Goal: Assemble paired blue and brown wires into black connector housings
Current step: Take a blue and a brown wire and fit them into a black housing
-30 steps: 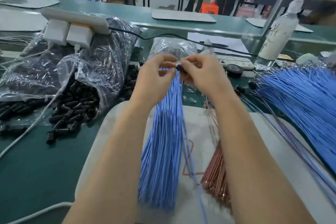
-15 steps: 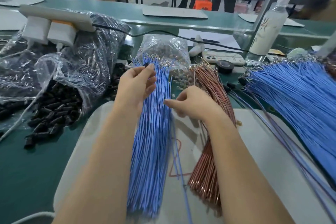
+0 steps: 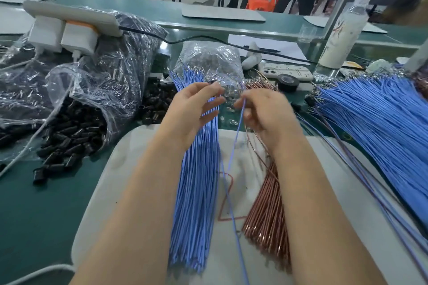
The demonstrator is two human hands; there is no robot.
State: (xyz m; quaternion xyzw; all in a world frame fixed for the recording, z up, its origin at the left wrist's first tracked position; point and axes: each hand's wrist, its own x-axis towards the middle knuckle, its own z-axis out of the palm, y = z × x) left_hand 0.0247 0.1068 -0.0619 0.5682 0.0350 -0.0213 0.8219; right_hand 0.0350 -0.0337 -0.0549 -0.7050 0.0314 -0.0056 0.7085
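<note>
Clear plastic bag [image 3: 97,81], black housings [image 3: 74,131] spilling out

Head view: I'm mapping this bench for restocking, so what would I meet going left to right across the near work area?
Spilled black connector housings → blue wire bundle on the mat → single blue wire pinched by the right hand → brown wire bundle → large blue wire pile.

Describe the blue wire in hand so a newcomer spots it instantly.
On the pale mat, between the blue bundle and the brown bundle, one blue wire runs alone. Unlike its neighbours, its far end is pinched in the right hand.
</note>
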